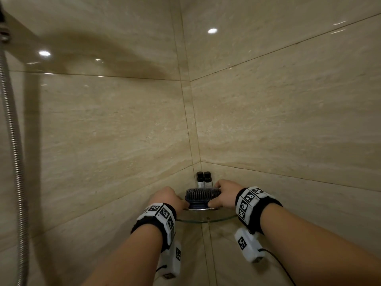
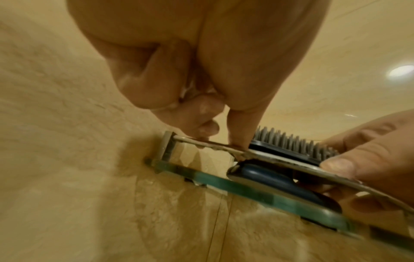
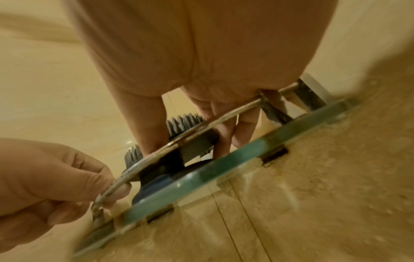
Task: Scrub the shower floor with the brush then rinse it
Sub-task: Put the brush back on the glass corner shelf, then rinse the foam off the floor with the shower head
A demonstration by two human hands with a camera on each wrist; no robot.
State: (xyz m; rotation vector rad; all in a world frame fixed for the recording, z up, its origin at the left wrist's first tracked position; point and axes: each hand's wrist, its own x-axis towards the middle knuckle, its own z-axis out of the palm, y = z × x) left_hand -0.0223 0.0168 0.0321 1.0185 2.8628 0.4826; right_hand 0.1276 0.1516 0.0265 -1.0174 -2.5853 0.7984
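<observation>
The brush (image 1: 202, 195) is sitting bristles-up on the corner glass shelf (image 1: 208, 219), behind its metal rail (image 2: 291, 162). Two small bottles (image 1: 203, 179) are standing at its 12 o'clock, in the corner. The left hand (image 1: 168, 196) is lying at its 9 o'clock, the right hand (image 1: 223, 193) at 3 o'clock. A shower hose (image 1: 12, 141) is hanging far off at 9 o'clock.

- Head view: we look from above, forward and down into a tiled corner, over both forearms; the glass corner shelf (image 1: 206, 220) sits low in the picture, farther off than in the wrist views.
- Left wrist view: we look from below the left hand (image 2: 201, 70) along its fingers, very close, up at the shelf's edge (image 2: 257, 192) from its left side.
- Right wrist view: we look from below the right hand (image 3: 201, 53), equally close, from the shelf's right side.
- Shared: all three views show the shelf and the brush (image 1: 203, 195); each wrist view also catches the opposite hand.
</observation>
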